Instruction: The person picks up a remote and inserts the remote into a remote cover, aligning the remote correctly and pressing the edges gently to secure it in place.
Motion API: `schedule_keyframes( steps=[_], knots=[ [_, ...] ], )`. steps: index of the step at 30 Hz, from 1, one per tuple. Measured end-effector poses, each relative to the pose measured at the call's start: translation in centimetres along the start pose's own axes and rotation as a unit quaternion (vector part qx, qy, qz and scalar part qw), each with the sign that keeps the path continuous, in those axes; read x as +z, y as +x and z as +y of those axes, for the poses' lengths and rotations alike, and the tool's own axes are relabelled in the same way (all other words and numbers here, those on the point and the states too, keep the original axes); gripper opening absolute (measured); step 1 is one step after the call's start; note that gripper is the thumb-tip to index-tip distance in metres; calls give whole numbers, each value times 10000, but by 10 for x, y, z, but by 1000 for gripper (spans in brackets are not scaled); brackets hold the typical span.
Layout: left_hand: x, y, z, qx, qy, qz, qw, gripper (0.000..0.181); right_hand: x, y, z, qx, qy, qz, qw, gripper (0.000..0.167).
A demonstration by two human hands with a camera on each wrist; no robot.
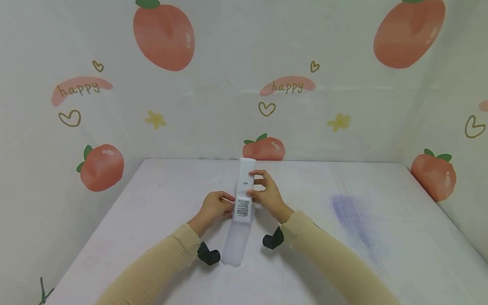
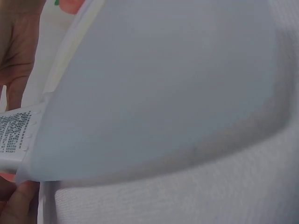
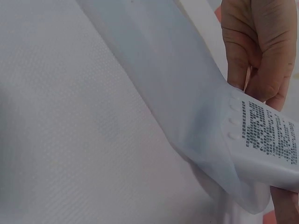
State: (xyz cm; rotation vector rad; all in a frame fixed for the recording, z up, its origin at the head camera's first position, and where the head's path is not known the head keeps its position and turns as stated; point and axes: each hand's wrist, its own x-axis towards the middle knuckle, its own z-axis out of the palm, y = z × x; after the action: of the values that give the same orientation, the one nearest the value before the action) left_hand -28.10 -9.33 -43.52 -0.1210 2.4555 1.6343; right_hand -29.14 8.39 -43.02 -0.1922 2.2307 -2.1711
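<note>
A: Where are the edges, and what room is left around the work?

B: The back and sides are bounded by a white printed cloth wall point(image 1: 225, 121), met by the edges of a white cloth-covered table point(image 1: 397, 194). The work is held near the middle, well apart from both side edges; tabletop is seen beyond each beige sleeve point(image 1: 338, 258).

A: And the container?

B: A long translucent plastic pouch point(image 1: 237, 241) is stretched toward the person. At its mouth, the lower end of a long, slim white plastic device point(image 1: 246, 168) is lapped by the lip; how deep that end is seated cannot be told.

A: How is it all gripped?

B: The device is pinched along its right edge by the half-closed right hand point(image 1: 269, 193). At the left edge, the pouch's lip is held between the bent fingers of the left hand point(image 1: 214, 208); whether the device is also pinched there cannot be told.

A: And the surface and room?

B: On the right, the tabletop is marked by a smeared blue-purple stain point(image 1: 353, 220). The wall is decorated with red fruit prints point(image 1: 164, 37) and smaller yellow flower prints point(image 1: 156, 119). Smallest, a black printed label point(image 1: 243, 207) is shown on the device's upward face.
</note>
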Motion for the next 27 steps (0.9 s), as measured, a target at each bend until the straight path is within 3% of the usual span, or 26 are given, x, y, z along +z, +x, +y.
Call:
schedule_keyframes(
  steps=[10, 13, 20, 27],
  knots=[
    [0, 0, 2, -27, -48, 96, 9999, 22, -2, -2, -3, 106, -250, -66, 9996, 56],
    [0, 0, 2, -88, -277, 75, 9995, 22, -3, -1, -4, 90, -271, -77, 9996, 56],
    [0, 0, 0, -529, -1231, -415, 9901, 28, -2, -3, -2, 90, -286, -32, 9995, 56],
    [0, -1, 2, -425, -1199, -876, 9880, 33, -2, -3, 1, 56, -188, 51, 9998, 56]
  ],
)
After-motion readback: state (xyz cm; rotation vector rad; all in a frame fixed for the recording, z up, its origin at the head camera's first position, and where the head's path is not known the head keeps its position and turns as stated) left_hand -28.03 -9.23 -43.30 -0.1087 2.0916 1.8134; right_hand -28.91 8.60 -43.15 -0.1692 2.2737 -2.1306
